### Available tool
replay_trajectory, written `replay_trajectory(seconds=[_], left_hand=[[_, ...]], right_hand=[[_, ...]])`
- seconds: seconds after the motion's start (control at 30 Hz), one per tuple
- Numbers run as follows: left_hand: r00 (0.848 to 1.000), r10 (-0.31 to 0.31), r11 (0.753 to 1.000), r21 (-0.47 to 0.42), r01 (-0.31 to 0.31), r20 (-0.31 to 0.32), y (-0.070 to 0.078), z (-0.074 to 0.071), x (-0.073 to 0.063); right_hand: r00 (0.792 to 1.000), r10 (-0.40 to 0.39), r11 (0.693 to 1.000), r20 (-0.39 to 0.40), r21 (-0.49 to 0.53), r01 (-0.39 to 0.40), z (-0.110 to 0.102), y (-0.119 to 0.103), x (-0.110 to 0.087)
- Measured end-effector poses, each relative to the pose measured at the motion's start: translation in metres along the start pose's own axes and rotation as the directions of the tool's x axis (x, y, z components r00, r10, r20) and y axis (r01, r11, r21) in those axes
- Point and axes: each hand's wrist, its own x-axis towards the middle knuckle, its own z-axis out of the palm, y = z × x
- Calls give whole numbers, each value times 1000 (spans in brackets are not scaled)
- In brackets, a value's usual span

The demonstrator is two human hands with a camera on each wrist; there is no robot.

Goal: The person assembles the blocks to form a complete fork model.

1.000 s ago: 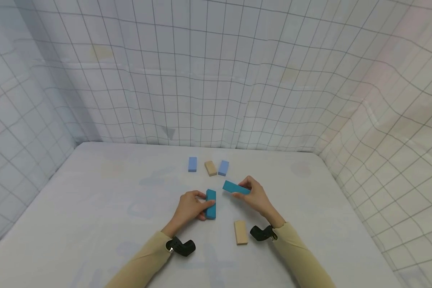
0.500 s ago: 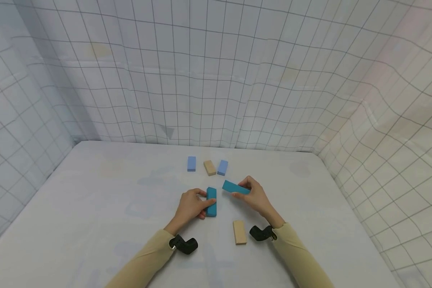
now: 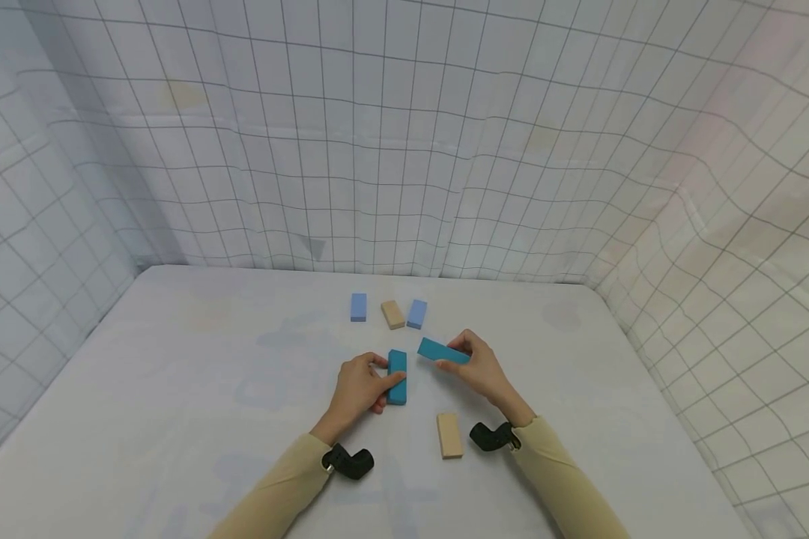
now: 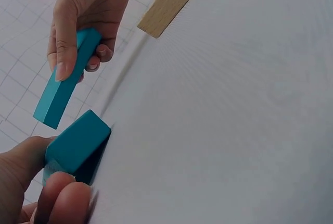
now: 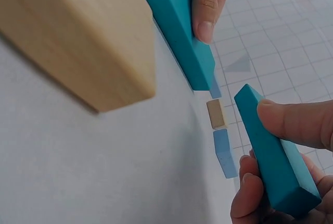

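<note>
My left hand point(image 3: 360, 385) grips a teal block point(image 3: 397, 378) between thumb and fingers, its long side pointing away from me. In the left wrist view this block point(image 4: 78, 140) shows its end face, low over the white table, with dark shadow beneath. To the right, my right hand point(image 3: 475, 364) pinches a second teal block point(image 3: 443, 351), raised above the table and slanted toward the first one. The thumb lies along its upper side in the right wrist view, where both the held block point(image 5: 276, 156) and the left hand's block point(image 5: 182, 31) appear, apart from each other.
A plain wooden block point(image 3: 450, 436) lies on the table point(image 3: 209, 419) between my forearms. Farther back are two light blue blocks, one at left point(image 3: 359, 308) and one at right point(image 3: 416, 314), with a small wooden block point(image 3: 392, 315) between them. A grid-patterned white curtain point(image 3: 377, 150) rises behind.
My left hand and its teal block have shifted slightly away from me and to the right. The right hand with its block has stayed almost still.
</note>
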Motion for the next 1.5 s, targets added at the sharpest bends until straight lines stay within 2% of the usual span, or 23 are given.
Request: replay_trajectory(seconds=[0.4,0.9,1.23,1.5], left_hand=[[999,28,999,-29,-29,-16,-1,2,-1],[999,49,997,-66,-49,-4,-6,1,0],[998,65,995,-69,-66,-16,-5,-2,-2],[996,92,994,-64,-93,-21,-7,-2,-3]], right_hand=[[999,-35,999,21,11,34,4,-4,3],[999,-22,999,34,25,21,13,-11,15],[994,-22,987,108,162,4,22,-15,24],[979,10,964,202,258,-63,27,-16,31]])
